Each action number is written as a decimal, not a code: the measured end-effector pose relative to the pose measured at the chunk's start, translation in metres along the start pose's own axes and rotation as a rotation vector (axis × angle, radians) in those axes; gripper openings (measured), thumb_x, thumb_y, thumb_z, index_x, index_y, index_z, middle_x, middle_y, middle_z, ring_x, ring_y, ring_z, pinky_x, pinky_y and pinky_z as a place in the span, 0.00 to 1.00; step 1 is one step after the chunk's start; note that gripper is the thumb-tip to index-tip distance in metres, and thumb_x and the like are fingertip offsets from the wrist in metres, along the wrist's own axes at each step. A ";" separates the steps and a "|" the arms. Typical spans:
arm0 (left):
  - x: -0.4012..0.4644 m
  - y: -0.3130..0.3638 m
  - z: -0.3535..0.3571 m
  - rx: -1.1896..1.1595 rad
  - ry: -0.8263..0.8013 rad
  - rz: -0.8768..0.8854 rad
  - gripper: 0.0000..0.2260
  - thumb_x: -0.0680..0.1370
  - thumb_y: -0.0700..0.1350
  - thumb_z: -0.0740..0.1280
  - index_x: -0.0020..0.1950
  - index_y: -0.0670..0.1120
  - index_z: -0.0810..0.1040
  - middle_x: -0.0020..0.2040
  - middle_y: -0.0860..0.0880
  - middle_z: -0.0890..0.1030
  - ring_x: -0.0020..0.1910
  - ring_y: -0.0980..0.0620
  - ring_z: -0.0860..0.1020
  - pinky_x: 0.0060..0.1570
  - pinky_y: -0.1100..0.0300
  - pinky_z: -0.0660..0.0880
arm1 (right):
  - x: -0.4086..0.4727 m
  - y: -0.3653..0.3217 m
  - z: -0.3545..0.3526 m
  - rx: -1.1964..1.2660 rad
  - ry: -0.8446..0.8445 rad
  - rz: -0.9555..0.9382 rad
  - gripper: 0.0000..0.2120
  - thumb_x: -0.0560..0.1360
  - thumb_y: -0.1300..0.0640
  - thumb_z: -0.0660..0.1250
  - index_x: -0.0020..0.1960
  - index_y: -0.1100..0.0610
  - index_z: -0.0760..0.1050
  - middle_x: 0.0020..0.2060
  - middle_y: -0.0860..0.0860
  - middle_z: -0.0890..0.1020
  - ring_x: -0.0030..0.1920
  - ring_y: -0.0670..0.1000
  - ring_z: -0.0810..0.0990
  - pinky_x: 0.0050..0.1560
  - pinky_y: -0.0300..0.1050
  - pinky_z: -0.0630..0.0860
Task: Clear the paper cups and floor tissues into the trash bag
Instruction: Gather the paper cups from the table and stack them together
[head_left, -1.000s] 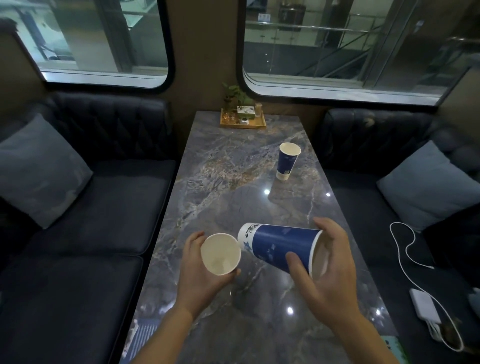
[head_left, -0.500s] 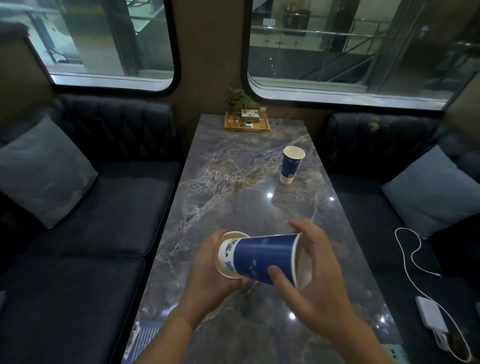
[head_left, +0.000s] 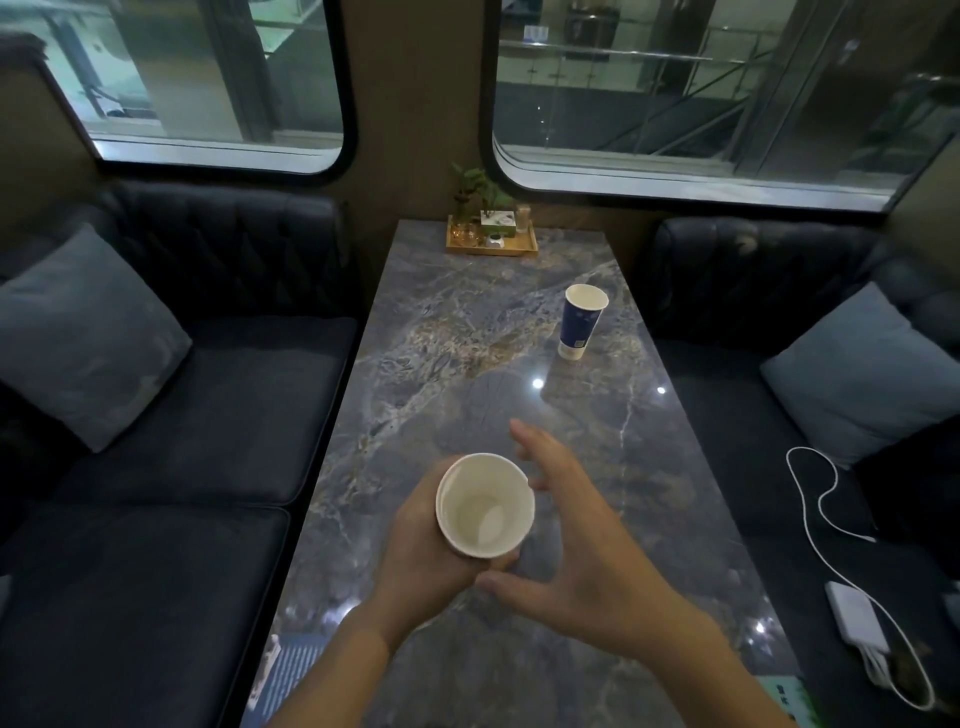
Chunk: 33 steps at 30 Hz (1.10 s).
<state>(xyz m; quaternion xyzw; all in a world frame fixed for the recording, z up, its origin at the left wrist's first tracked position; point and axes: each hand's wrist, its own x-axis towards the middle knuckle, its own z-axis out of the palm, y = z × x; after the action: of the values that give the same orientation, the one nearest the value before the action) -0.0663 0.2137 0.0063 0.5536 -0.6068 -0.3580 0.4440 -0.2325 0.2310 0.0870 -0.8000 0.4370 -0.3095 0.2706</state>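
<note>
From the head camera I see my left hand (head_left: 431, 551) wrapped around a paper cup (head_left: 484, 505), mouth up and tipped toward me, its white inside bare; it is held above the near half of the marble tabletop (head_left: 467, 364). I cannot tell whether a second cup is nested in it. My right hand (head_left: 582, 540) is just beside the cup with fingers spread wide and curled, holding nothing, its thumb close under the cup's base. A second blue paper cup (head_left: 581, 322) stands upright near the right edge of the tabletop, well apart from both hands. At the far edge sits a wooden tray (head_left: 491, 248) with a small plant (head_left: 475, 192). On the right bench seat (head_left: 727, 467) lie a white cable (head_left: 815, 499) and a white charger (head_left: 854, 618). No trash bag or tissues show here
</note>
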 end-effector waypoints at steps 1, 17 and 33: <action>0.000 0.001 0.000 0.004 -0.007 0.012 0.35 0.57 0.46 0.84 0.62 0.57 0.76 0.57 0.60 0.82 0.56 0.60 0.81 0.51 0.61 0.79 | 0.000 0.001 0.001 -0.007 -0.005 0.007 0.51 0.65 0.44 0.76 0.74 0.36 0.44 0.75 0.38 0.57 0.75 0.41 0.58 0.71 0.49 0.67; 0.002 0.011 0.004 -0.077 0.014 -0.039 0.41 0.52 0.47 0.84 0.61 0.62 0.72 0.55 0.63 0.81 0.53 0.59 0.81 0.49 0.58 0.81 | -0.003 0.029 0.009 0.019 0.083 0.167 0.39 0.69 0.45 0.73 0.73 0.42 0.55 0.65 0.35 0.70 0.67 0.40 0.69 0.67 0.42 0.70; 0.024 0.019 0.001 -0.119 -0.037 -0.066 0.34 0.57 0.51 0.83 0.61 0.60 0.76 0.57 0.56 0.82 0.55 0.57 0.81 0.49 0.59 0.82 | 0.010 0.053 0.014 0.388 0.162 0.386 0.25 0.70 0.45 0.70 0.65 0.44 0.68 0.62 0.41 0.77 0.59 0.41 0.78 0.60 0.42 0.77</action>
<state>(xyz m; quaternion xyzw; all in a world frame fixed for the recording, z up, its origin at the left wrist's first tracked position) -0.0743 0.1929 0.0268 0.5391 -0.5743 -0.4180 0.4526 -0.2463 0.1997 0.0436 -0.6078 0.5342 -0.3931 0.4367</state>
